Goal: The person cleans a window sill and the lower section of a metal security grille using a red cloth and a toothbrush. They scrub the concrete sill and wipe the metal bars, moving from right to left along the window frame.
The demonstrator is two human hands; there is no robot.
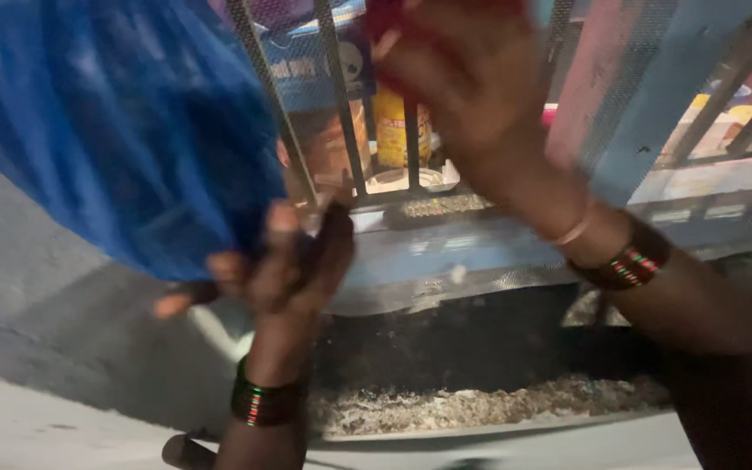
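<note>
The left hand [285,261] sits at about 7 o'clock in the view, its fingers pinched shut on the lower edge of a large, sheer blue fabric sheet [124,122] that fills the 10 o'clock quarter and hangs in soft folds. A dark beaded bangle with red and green stripes [265,405] circles that wrist. The right hand [463,78] is raised at 12 to 1 o'clock, blurred by motion, curled around something red at the top edge; whether it truly grips it I cannot tell. A similar striped bangle and a thin gold one [624,257] sit on that forearm.

Behind the hands, grey metal window bars [341,104] stand in front of a yellow cylindrical container [393,126] on a pale blue painted ledge [480,248]. Below, at 6 o'clock, a dark trough holds a layer of pale ash-like debris [480,405].

By my reading, the cloth is being handled near the bars, held taut from its lower edge. A next move would call for a firm pinch below and a steadier upper hand.
</note>
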